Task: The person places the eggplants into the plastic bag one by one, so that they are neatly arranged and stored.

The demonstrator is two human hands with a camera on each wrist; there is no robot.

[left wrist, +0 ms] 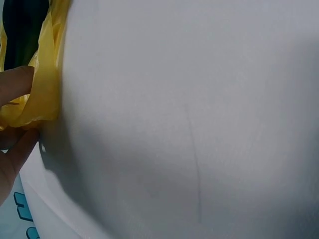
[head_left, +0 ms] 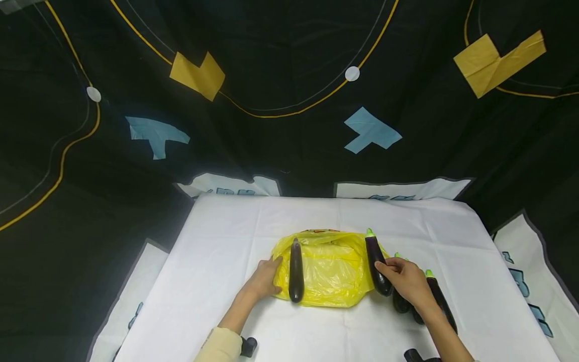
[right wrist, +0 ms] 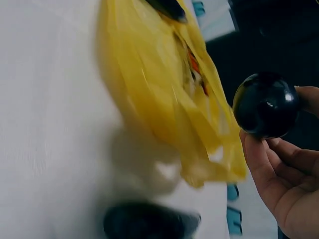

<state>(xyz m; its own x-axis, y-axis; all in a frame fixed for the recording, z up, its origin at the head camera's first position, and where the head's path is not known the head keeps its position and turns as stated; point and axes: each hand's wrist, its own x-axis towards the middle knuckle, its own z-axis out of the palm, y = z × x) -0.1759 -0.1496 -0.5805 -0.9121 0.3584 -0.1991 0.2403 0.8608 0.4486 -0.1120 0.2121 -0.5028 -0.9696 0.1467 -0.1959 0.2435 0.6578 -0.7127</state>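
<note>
A yellow plastic bag [head_left: 336, 281] lies on the white-covered table, with one dark eggplant [head_left: 296, 271] at its left side. My left hand [head_left: 264, 279] grips the bag's left edge; in the left wrist view its fingers [left wrist: 17, 84] pinch the yellow film. Over the bag's right side, my right hand [head_left: 407, 281] holds a second eggplant [head_left: 375, 264] with its green stem end pointing away. The right wrist view shows that eggplant's round, shiny end [right wrist: 266, 104] between thumb and fingers. More eggplants [head_left: 441, 301] lie beside and partly under the right hand.
A white cloth [head_left: 226, 241] covers the table. Dark objects [head_left: 248, 347] partly show near both forearms at the front. Behind stands a black curtain [head_left: 280, 151] with yellow and blue patches, and white printed panels hang around the table's edges.
</note>
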